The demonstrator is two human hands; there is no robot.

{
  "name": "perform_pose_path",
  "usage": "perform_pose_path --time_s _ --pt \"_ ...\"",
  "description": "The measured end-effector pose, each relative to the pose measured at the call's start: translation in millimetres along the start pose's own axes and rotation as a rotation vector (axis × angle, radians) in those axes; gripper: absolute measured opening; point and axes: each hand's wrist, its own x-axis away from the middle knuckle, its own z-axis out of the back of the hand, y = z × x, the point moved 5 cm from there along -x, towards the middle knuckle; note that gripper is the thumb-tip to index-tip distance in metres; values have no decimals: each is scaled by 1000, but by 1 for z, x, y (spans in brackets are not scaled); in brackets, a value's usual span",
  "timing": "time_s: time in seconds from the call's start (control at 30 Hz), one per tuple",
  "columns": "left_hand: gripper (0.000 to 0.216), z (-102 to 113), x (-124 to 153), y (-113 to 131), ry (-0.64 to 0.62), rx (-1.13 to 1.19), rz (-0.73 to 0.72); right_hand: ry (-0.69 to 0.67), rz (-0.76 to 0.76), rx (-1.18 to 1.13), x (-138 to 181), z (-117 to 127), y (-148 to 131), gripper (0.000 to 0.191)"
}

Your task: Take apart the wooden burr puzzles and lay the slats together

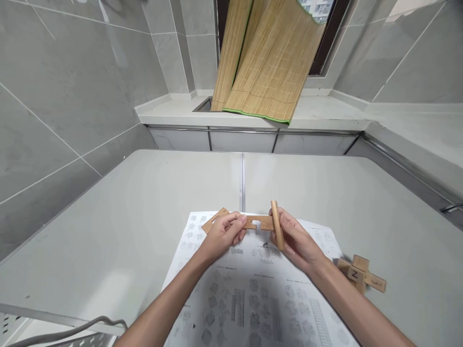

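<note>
A: Any box or tray about?

B: Nothing holds anything here. Loose wooden pieces (361, 274) lie on the grey table (126, 217), right of the printed sheet (253, 294).

A: And the hands?

B: Both forearms reach forward over the sheet. The left hand (222, 233) pinches a flat notched wooden bar (258, 222) at its left part. The right hand (294, 238) grips a wooden stick (277, 224), held crosswise against the bar's right end.

A: Where's the bar?

B: Bridging the two hands, just above the sheet's far edge.
</note>
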Motion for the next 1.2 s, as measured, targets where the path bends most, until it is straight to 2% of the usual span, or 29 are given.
perform_pose_path --time_s 0.57,0.77,1.2 --pt "50 1 -1 -1 1 25 -36 -11 27 42 0 -2 -2 46" --pt "47 3 -2 0 39 24 -53 81 88 57 -1 2 -1 44" --pt "48 0 -2 -2 25 35 -37 32 99 59 -1 0 -2 39"
